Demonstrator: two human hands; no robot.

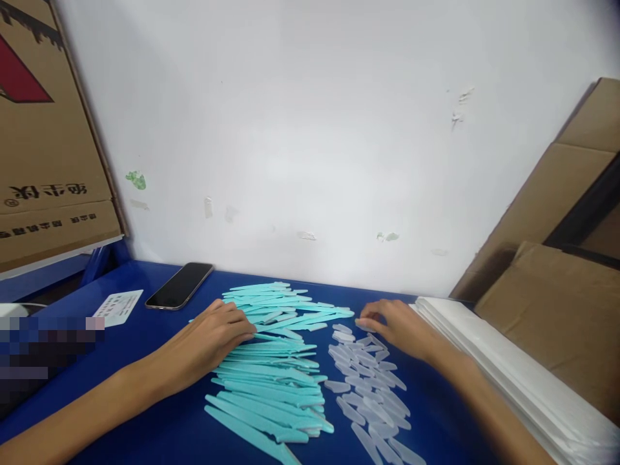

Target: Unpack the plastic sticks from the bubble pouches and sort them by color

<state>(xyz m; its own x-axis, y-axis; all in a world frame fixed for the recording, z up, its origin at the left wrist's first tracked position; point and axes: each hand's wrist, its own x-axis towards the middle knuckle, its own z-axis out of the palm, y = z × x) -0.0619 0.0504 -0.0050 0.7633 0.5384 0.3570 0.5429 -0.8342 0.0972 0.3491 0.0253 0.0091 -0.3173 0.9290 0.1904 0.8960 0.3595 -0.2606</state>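
Two piles lay side by side on the blue table [159, 423]: turquoise plastic sticks [276, 384] on the left, frosted clear caps [368, 387] just beside them on the right. The left hand [213, 339] rested flat and open, fingertips on the turquoise pile, gripping nothing. The right hand [400, 326] curled its fingertips at the far end of the caps (whether it pinched one, I could not tell). A phone [179, 285] lay near the wall.

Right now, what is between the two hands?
In the head view, teal sticks and a few clear caps lie between the left hand and the right hand.
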